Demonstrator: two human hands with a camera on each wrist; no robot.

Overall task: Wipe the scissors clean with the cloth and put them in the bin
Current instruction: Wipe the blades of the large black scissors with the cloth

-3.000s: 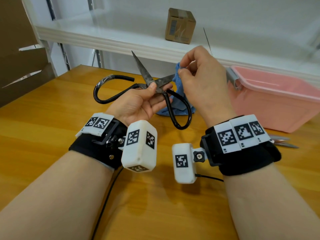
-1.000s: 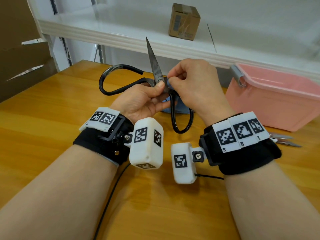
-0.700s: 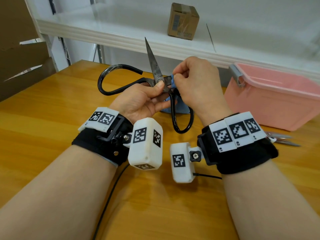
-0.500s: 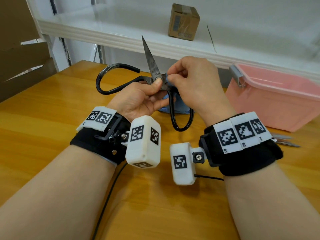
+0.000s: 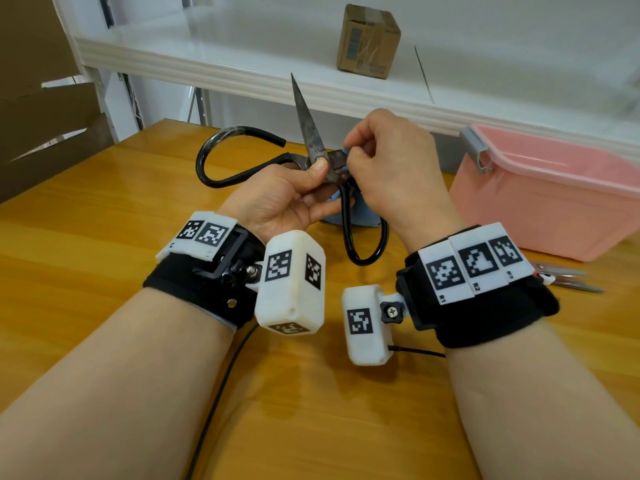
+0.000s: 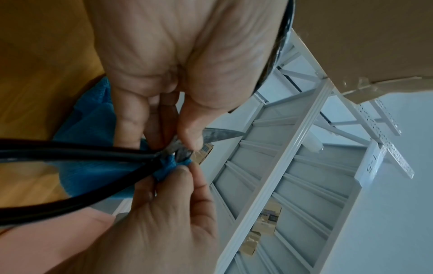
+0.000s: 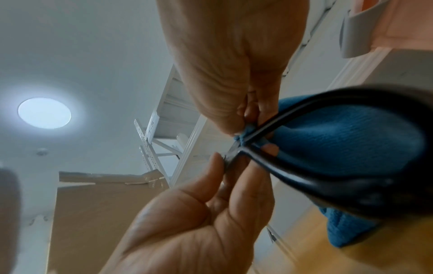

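Observation:
Large scissors [image 5: 306, 126] with black loop handles [image 5: 363, 244] are held open above the table, one dull blade pointing up. My left hand [image 5: 318, 171] pinches them at the pivot, thumb on top. My right hand [image 5: 349, 157] pinches the blue cloth [image 5: 332, 216] around the other blade close to the pivot, so that blade is hidden. In the left wrist view the cloth [image 6: 93, 129] bunches under the crossing handles [image 6: 70, 150]. In the right wrist view the cloth [image 7: 351, 148] hangs behind a handle loop [image 7: 304, 178]. The pink bin [image 5: 540, 195] stands to the right.
A white shelf [image 5: 242, 71] runs along the back of the wooden table [image 5: 86, 237], with a small cardboard box [image 5: 369, 41] on it. Another metal tool [image 5: 568, 278] lies by the bin's front. Brown cardboard [image 5: 41, 133] stands at the left. A black cable [image 5: 214, 393] trails beneath my left forearm.
The scissors have turned so the free blade points more upright. My right hand has slid the cloth along the other blade in to the pivot, with small rubbing shifts in the last second.

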